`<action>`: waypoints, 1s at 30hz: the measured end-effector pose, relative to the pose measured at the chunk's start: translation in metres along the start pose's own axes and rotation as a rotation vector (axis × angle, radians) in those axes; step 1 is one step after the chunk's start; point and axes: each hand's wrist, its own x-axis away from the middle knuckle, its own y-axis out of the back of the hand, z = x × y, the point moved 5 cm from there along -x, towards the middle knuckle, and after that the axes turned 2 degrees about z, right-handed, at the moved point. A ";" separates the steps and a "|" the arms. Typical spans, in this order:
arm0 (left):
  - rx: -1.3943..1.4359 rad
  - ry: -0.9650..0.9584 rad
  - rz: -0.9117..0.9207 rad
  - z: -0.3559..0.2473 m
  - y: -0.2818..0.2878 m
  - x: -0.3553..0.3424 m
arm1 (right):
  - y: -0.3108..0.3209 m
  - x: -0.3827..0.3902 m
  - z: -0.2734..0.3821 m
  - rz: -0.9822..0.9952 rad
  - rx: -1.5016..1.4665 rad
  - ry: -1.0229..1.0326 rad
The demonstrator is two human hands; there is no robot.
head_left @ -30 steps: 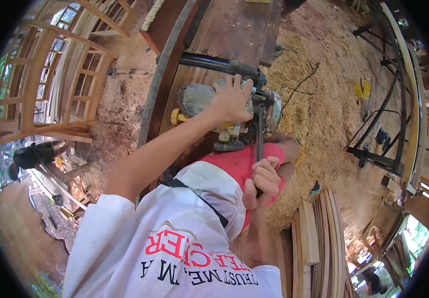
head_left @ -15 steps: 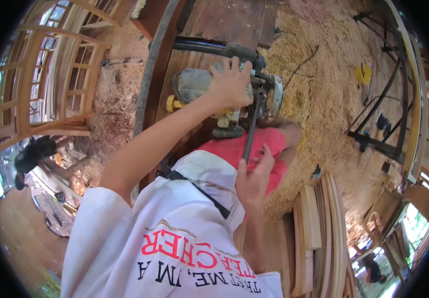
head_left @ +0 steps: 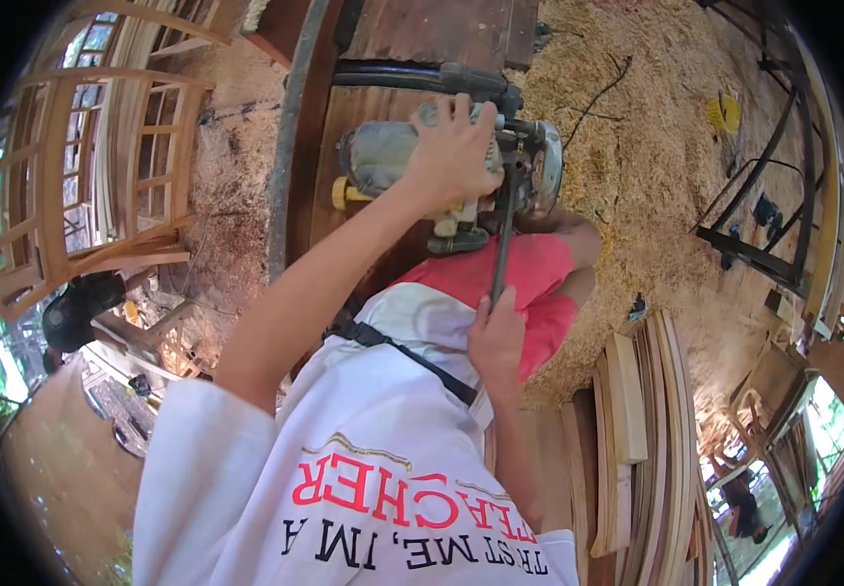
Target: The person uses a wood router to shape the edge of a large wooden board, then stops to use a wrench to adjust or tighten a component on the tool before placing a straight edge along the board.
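Observation:
A worn power tool that looks like a circular saw [head_left: 383, 156] lies on a reddish-brown wooden surface [head_left: 412, 34] in front of me. It has a grey-green motor body, a yellow knob [head_left: 351, 193] and a rounded silver guard [head_left: 550, 161]. My left hand [head_left: 456, 156] grips the top of the tool, its fingers spread over the housing. My right hand [head_left: 498, 337] is closed around the near end of a long dark metal bar [head_left: 506, 230]. The bar's far end meets the tool; whether it is fixed there I cannot tell.
Sawdust covers the floor [head_left: 627, 195] on the right. Long boards [head_left: 627, 439] are stacked at the lower right, near a dark metal frame [head_left: 754, 256]. Wooden window-like frames [head_left: 100, 176] stand at the left. Someone in dark clothing [head_left: 742, 503] is at the far lower right.
My right hand has gone from loosely open fingers beside the bar to a closed hold on its end. My left hand stays on the tool. The view has shifted slightly.

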 end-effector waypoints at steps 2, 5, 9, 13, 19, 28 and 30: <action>0.028 0.051 0.118 0.008 -0.004 -0.012 | 0.020 -0.003 0.020 0.020 0.042 0.020; 0.001 0.051 0.113 0.005 -0.002 -0.016 | 0.034 0.000 0.032 0.017 0.047 -0.010; -0.009 0.049 0.160 -0.003 -0.004 -0.022 | 0.037 0.003 0.031 -0.005 0.052 -0.040; 0.050 0.075 0.233 0.004 0.003 -0.018 | 0.045 0.008 0.040 -0.019 0.090 -0.014; 0.252 0.102 0.223 0.017 0.008 -0.002 | 0.089 0.021 0.056 0.009 0.409 0.282; 0.235 0.072 0.270 0.012 -0.005 -0.003 | 0.153 0.047 0.082 0.066 0.111 0.062; 0.440 0.064 0.281 0.012 0.028 0.006 | 0.171 0.024 0.035 0.013 0.177 0.324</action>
